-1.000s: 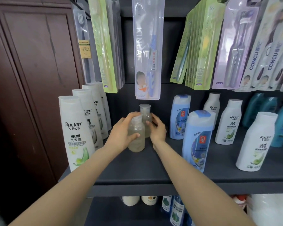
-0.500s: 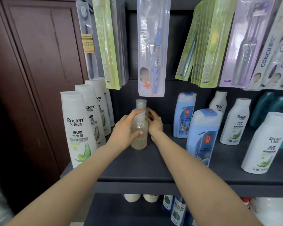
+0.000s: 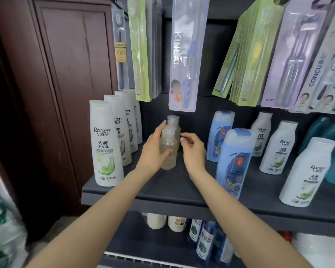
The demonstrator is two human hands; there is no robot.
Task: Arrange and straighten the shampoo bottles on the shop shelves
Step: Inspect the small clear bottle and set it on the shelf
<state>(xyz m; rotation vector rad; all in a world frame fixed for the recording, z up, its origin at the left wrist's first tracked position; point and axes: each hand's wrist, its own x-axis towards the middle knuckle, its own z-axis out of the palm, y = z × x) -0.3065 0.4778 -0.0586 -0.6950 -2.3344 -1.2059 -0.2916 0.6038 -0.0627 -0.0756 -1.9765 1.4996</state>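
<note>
Two small clear bottles stand one behind the other on the dark shelf (image 3: pixel 162 192). My left hand (image 3: pixel 153 149) grips the front clear bottle (image 3: pixel 168 149), thumb across its front. The rear clear bottle (image 3: pixel 174 122) shows above it, mostly hidden. My right hand (image 3: pixel 193 149) hovers just right of the pair with fingers loosely curled, holding nothing. A row of tall white Raclen shampoo bottles (image 3: pixel 106 144) lines the shelf's left end. Blue shampoo bottles (image 3: pixel 234 163) and smaller white bottles (image 3: pixel 277 147) stand to the right.
Packs of toothbrushes (image 3: pixel 184 55) hang from hooks directly above the bottles. A brown wooden door (image 3: pixel 62 84) is at the left. Teal bottles (image 3: pixel 321 130) stand at the far right. More bottles (image 3: pixel 201 238) sit on the lower shelf.
My right hand has come off the rear clear bottle and drawn back slightly right. The left hand keeps its grip on the front bottle, now lined up before the rear one.
</note>
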